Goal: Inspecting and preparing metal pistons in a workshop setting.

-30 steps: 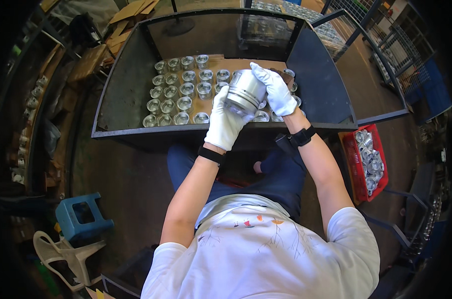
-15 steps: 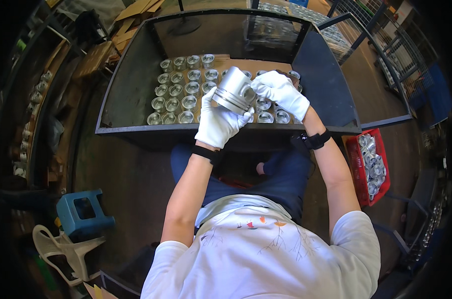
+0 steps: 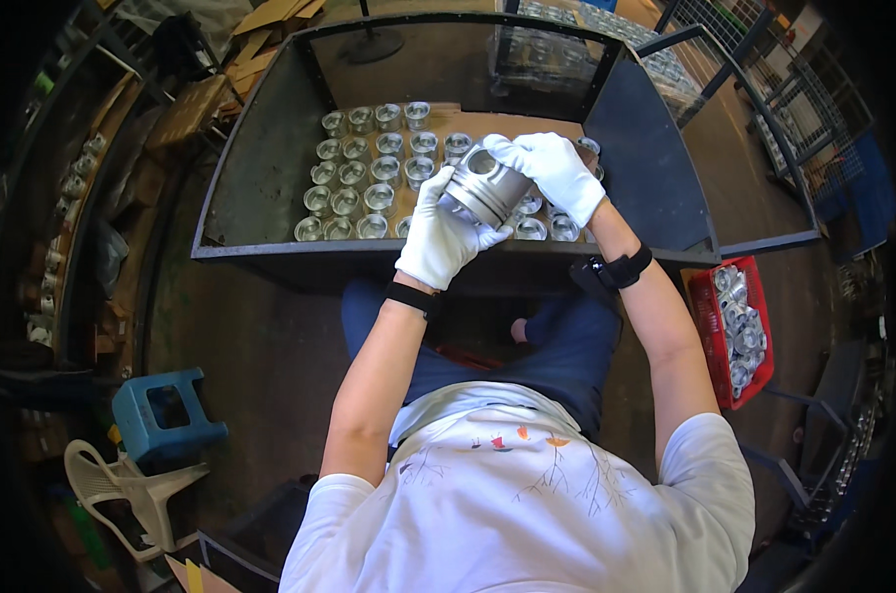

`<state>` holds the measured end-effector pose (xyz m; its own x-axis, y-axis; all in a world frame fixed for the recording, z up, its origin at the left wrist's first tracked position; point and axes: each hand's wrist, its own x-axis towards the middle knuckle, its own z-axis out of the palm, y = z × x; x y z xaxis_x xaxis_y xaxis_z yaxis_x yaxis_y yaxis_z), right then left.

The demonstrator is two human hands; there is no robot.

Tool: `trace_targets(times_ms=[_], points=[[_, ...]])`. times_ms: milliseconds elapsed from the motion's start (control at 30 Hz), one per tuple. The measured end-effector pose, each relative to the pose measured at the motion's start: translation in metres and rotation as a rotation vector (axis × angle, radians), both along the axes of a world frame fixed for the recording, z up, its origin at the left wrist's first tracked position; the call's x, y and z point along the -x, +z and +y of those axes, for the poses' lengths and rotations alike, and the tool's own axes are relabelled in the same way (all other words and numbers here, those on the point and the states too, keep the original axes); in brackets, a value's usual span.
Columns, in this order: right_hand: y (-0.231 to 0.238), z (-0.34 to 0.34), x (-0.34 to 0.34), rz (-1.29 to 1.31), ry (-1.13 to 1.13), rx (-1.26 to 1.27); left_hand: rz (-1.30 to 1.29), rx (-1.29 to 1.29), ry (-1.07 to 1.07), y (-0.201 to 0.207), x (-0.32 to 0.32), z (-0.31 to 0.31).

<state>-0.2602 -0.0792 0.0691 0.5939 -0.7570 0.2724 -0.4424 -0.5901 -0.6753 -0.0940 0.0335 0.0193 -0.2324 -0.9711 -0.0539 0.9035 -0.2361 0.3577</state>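
Observation:
A silver engine piston [image 3: 485, 188] is held tilted above the near edge of a dark metal bin, its round pin hole showing on the upper side and its ring grooves lower down. My left hand [image 3: 438, 229], in a white glove, cups the grooved end from the left and below. My right hand [image 3: 554, 170], gloved too, has its fingers closed over the skirt end from the upper right. Behind and below, rows of similar pistons [image 3: 380, 198] stand on brown cardboard in the bin; my hands hide some of them.
The dark metal bin [image 3: 655, 168] has high walls at the sides and back. A red basket [image 3: 761, 361] of silver parts stands to the right. At left are a blue stool [image 3: 196, 427], a white plastic chair [image 3: 161, 484] and a shelf of parts [image 3: 72, 188].
The piston has turned so that its pin hole now faces upward. My right hand has shifted from beside the hole to over the skirt end. My left hand has moved slightly right.

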Motion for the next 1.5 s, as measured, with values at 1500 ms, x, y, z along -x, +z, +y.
trace_targets(times_ms=[1500], points=[[-0.364,-0.172,-0.233,0.418,-0.249,-0.969,-2.358,-0.359,0.831,-0.061,-0.188,0.013]])
